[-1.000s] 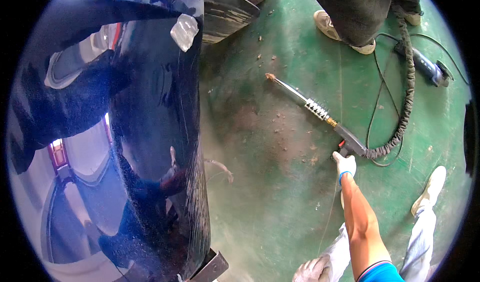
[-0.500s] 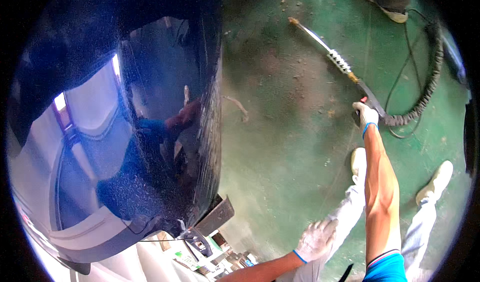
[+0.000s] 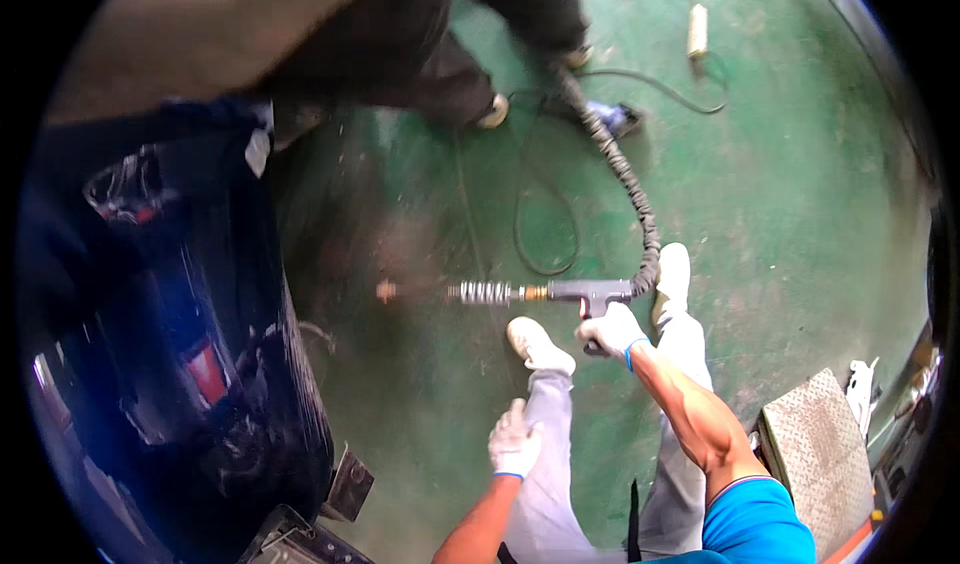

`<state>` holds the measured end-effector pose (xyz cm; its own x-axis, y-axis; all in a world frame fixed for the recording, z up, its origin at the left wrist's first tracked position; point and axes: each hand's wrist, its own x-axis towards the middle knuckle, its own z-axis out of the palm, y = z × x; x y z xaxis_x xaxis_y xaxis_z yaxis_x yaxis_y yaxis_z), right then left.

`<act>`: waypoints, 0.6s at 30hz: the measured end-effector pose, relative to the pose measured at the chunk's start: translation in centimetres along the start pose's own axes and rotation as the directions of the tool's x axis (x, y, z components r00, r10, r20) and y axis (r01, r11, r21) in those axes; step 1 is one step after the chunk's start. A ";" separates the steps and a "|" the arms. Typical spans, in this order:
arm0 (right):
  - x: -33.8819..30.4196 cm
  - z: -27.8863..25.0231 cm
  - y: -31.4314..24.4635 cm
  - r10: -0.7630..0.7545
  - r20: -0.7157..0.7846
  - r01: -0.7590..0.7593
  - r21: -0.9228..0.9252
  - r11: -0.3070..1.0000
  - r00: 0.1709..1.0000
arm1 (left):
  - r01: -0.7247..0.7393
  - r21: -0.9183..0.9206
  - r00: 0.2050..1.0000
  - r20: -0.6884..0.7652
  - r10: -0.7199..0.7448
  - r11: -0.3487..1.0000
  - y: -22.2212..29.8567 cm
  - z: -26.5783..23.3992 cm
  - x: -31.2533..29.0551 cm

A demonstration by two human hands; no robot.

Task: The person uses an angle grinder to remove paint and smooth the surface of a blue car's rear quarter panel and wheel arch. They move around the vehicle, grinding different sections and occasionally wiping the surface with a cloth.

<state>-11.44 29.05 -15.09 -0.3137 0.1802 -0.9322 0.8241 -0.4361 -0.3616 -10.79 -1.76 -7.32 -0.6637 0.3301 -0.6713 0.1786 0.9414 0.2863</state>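
My right hand (image 3: 612, 331), in a white glove, is closed round the pistol grip of a dent-puller gun (image 3: 590, 291). The gun's long rod, with a coil spring (image 3: 485, 293) on it, points left to a copper-coloured tip (image 3: 386, 290). From its rear end a thick sleeved cable (image 3: 634, 189) runs up and away. My left hand (image 3: 515, 442), gloved too, hangs by my left leg with loosely bent fingers and nothing seen in it. On the left stands a glossy dark blue car panel (image 3: 230, 294), apart from the rod's tip.
Another person's dark-trousered legs (image 3: 420, 74) are at the upper left. Thin cable (image 3: 575, 229) loops over the green floor (image 3: 780, 214). A blue object (image 3: 612, 117) and a pale cylinder (image 3: 697, 31) lie farther off. A metal tread-plate step (image 3: 815, 454) stands at the lower right.
The view has turned right. The gun has swung from pointing up-left to pointing left at the car's side, still in my right hand. More of the other person shows.
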 end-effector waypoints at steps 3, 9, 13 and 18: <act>-8.0 -7.0 -6.5 -0.061 -0.019 0.048 -0.397 0.917 0.998 | 0.403 -0.715 0.900 0.198 -0.388 0.571 0.8 1.6 3.1; -13.7 -18.1 -8.2 -0.019 0.143 0.115 -0.699 0.706 0.990 | 0.099 -0.696 0.840 0.442 -0.315 -0.711 11.5 -2.9 9.7; -15.2 -23.5 -10.8 0.009 0.264 0.183 -0.693 0.697 0.964 | -0.091 -0.704 0.910 0.228 -0.345 -0.704 16.2 -3.9 6.6; -16.0 -29.1 -16.2 -0.086 0.212 0.225 -0.812 0.539 0.973 | -0.018 -0.797 0.947 0.181 -0.266 -0.604 26.8 -10.9 0.1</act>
<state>-6.08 58.88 5.99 -0.4766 0.0261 -0.8787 0.7565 0.5215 -0.3948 -13.99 22.69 7.79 -0.5447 0.0743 -0.8353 -0.6747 -0.6304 0.3839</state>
